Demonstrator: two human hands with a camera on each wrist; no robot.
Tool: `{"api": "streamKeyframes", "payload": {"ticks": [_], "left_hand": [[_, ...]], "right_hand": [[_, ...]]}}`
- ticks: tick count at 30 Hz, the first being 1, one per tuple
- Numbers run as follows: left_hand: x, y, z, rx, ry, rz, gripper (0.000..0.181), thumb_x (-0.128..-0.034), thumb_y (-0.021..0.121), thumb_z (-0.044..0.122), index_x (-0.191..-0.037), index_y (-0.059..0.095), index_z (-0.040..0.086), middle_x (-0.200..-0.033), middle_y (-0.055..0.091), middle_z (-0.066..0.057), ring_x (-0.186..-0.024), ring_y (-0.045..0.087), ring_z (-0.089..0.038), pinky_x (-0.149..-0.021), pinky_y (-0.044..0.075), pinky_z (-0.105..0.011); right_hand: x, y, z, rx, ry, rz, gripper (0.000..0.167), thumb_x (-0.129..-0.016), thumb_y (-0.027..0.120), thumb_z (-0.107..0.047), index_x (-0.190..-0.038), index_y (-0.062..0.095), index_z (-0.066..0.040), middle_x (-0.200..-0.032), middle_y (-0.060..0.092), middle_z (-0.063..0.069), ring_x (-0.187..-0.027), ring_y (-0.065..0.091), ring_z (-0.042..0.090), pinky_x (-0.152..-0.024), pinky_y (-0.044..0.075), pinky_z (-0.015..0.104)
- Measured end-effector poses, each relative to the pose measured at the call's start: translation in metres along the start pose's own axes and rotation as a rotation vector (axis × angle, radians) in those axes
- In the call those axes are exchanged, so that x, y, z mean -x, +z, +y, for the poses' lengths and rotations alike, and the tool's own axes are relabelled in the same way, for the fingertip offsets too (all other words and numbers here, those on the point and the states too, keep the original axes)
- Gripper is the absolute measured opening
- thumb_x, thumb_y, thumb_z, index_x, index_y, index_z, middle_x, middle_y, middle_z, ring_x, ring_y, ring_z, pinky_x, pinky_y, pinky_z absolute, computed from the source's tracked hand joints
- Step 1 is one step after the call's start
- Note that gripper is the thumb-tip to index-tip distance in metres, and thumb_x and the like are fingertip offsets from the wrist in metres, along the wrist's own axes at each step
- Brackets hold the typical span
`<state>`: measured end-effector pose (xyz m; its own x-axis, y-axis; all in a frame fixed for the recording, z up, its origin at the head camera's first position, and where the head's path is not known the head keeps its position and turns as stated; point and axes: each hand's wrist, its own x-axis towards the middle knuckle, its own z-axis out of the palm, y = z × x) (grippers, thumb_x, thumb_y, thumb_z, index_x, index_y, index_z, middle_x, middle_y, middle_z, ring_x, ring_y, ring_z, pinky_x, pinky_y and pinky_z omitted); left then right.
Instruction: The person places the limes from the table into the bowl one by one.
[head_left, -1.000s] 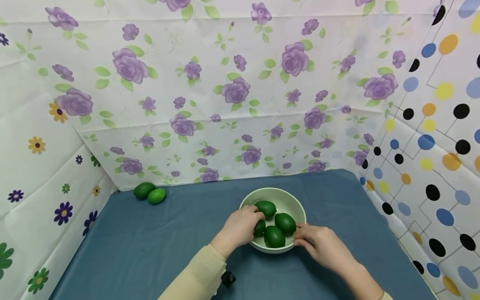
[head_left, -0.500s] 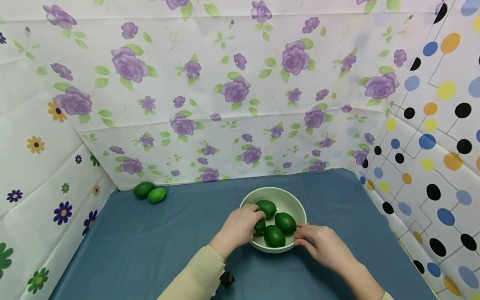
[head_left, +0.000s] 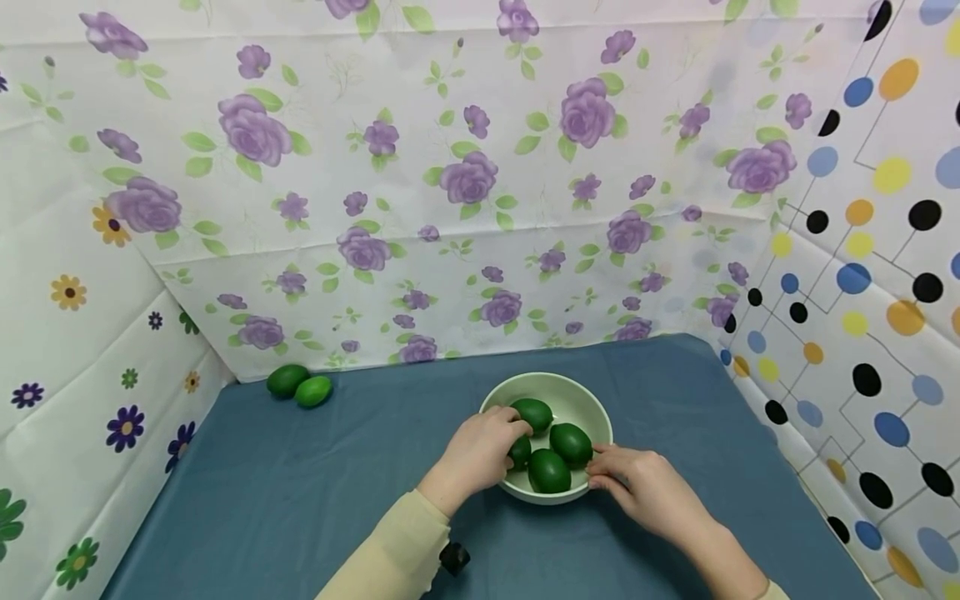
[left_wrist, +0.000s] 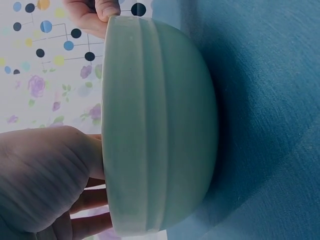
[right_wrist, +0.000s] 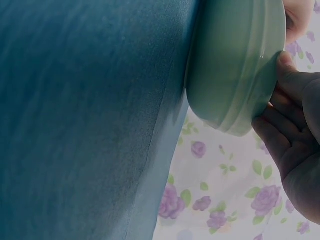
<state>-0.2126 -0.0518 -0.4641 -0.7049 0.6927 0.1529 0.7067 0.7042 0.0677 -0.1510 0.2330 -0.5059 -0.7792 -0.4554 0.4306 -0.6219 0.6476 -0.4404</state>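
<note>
A pale green bowl [head_left: 585, 400] stands on the table with several dark green oval fruits, avocado-like, inside. Reaching over its left rim, my left hand [head_left: 478, 454] curls its fingers about the leftmost fruit [head_left: 520, 452]. That fruit is partly covered by the fingers, and the left wrist view shows only the bowl's outer wall [left_wrist: 155, 125] with the fingers passing behind the rim. On the right side, my right hand [head_left: 648, 492] pinches the rim, thumb and fingers touching the wall [right_wrist: 235, 60]. Three more fruits, including the nearest one [head_left: 549, 472], lie uncovered in the bowl.
At the back left of the blue cloth-covered table [head_left: 360, 492] lie a dark green fruit [head_left: 287, 381] and a smaller bright green lime-like one [head_left: 313, 391]. A flowered sheet [head_left: 427, 192] hangs behind, with a dotted sheet [head_left: 847, 333] at right. A small black device [head_left: 453, 558] sits by the left sleeve.
</note>
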Motion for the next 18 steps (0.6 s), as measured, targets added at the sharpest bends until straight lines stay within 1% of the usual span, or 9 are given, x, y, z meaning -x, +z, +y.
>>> {"api": "streamKeyframes", "payload": {"ticks": [4, 10, 15, 18], "left_hand": [[0.0003, 0.0003, -0.0004, 0.007, 0.002, 0.007, 0.043, -0.0841, 0.095, 0.015, -0.124, 0.079, 0.017, -0.123, 0.071, -0.003, -0.113, 0.067, -0.023, -0.088, 0.061, -0.038], [0.0028, 0.0029, -0.0020, 0.034, 0.018, 0.040, 0.033, -0.0944, 0.087, 0.031, -0.123, 0.079, 0.017, -0.122, 0.071, -0.002, -0.113, 0.067, -0.021, -0.091, 0.060, -0.038], [0.0058, 0.0033, -0.0028, 0.086, 0.015, 0.054, 0.032, -0.0999, 0.080, 0.037, -0.125, 0.079, 0.017, -0.126, 0.071, -0.001, -0.118, 0.066, -0.020, -0.095, 0.059, -0.038], [0.0073, 0.0028, -0.0030, 0.129, 0.007, 0.067, 0.032, -0.1011, 0.078, 0.038, -0.126, 0.079, 0.017, -0.128, 0.071, -0.001, -0.121, 0.066, -0.019, -0.098, 0.058, -0.038]], "right_hand": [[-0.0002, -0.0006, -0.0008, 0.000, 0.004, -0.005, 0.014, -0.092, 0.085, -0.012, -0.104, 0.084, -0.019, -0.108, 0.080, -0.005, -0.119, 0.073, 0.030, -0.085, 0.065, 0.038], [0.0002, -0.0006, -0.0019, 0.004, 0.000, 0.002, 0.014, -0.092, 0.086, -0.012, -0.103, 0.083, -0.019, -0.108, 0.081, -0.003, -0.118, 0.074, 0.029, -0.084, 0.065, 0.037], [0.0000, -0.0005, -0.0021, 0.007, 0.002, 0.003, 0.014, -0.092, 0.085, -0.012, -0.104, 0.084, -0.019, -0.110, 0.081, 0.000, -0.117, 0.074, 0.028, -0.084, 0.065, 0.037], [-0.0002, -0.0003, -0.0022, 0.011, 0.003, 0.002, 0.014, -0.092, 0.086, -0.012, -0.104, 0.084, -0.019, -0.110, 0.081, 0.000, -0.117, 0.074, 0.028, -0.085, 0.065, 0.038]]}}
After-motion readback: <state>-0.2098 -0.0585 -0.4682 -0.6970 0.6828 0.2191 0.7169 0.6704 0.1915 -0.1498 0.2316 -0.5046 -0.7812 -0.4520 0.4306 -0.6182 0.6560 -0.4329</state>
